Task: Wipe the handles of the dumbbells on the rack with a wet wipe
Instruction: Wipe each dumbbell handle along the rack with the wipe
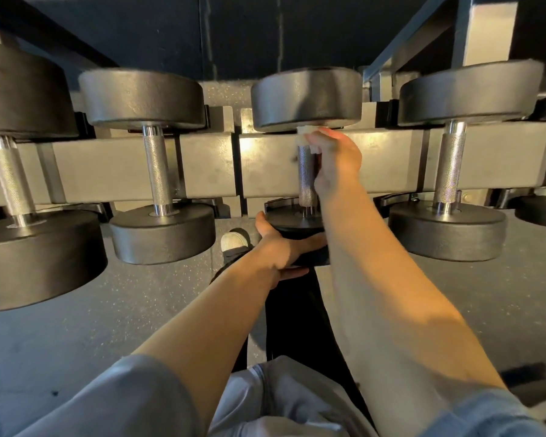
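The wet wipe (306,135) is a small white wad bunched against the far end of a knurled steel handle (307,173), just under the back head of the third dumbbell (306,99) from the left on the rack (145,171). The right hand (334,162) curls round that handle with the wipe pinched beneath its fingers. The wipe looks soft and limp, so it should mould to the bar; the knurling will likely drag at it and may shred it if it is scrubbed hard. The handle itself is stiff and grippy, best taken round its middle, clear of the smooth collars.

The left hand (281,247) cups the near head of the same dumbbell, thumb on its top rim, fingers wrapped under (probably to steady a weight that could roll in its cradle). These are surely heavy, better wiped where they sit than lifted.

Four dumbbells show with handles in view, and part of a fifth head peeks in at the far right. One wipe, two hands. Below the rack lie speckled floor (108,310) and one shoe (234,241).
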